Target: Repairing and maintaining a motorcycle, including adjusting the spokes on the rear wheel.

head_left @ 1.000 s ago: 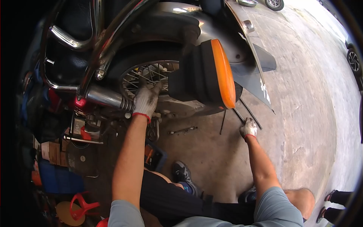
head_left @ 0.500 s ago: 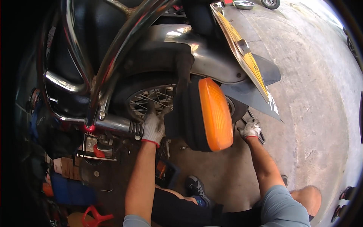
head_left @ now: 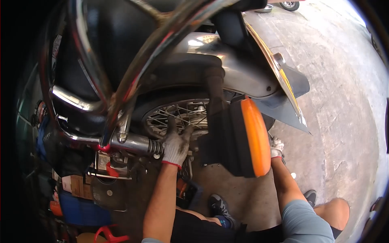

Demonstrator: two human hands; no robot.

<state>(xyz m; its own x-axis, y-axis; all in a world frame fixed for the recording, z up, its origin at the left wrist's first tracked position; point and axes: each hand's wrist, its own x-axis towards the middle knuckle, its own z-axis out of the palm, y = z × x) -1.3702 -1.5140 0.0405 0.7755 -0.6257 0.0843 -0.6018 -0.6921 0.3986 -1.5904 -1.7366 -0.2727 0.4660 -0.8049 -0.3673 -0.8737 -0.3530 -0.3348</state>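
A motorcycle's rear end fills the middle and upper left, with its spoked rear wheel point(head_left: 178, 115) under a metal fender point(head_left: 239, 73). My left hand point(head_left: 175, 148), in a whitish knit glove with a red cuff, is by the lower rim beside the shock absorber point(head_left: 133, 142). Its darkened fingers are apart and reach toward the spokes. To the right, my right hand point(head_left: 276, 147), gloved too, is low beside the tyre's rear edge. Its fingers look curled, but what they hold is unclear. The orange turn signal point(head_left: 256, 137) stands between my hands and partly covers the tyre.
Chrome rails point(head_left: 137, 77) arch over the upper left. A yellow plate point(head_left: 289, 87) and a dark mudflap point(head_left: 279, 115) jut out at the right. Boxes point(head_left: 77, 186), a blue bin point(head_left: 83, 208) and a red frame-like object point(head_left: 107, 235) lie lower left. Concrete floor point(head_left: 340, 121) spreads rightward.
The view has shifted, so the motorcycle sits farther right and lower in the picture. My left hand stays by the spokes. My right hand now appears closer to the turn signal and partly behind it.
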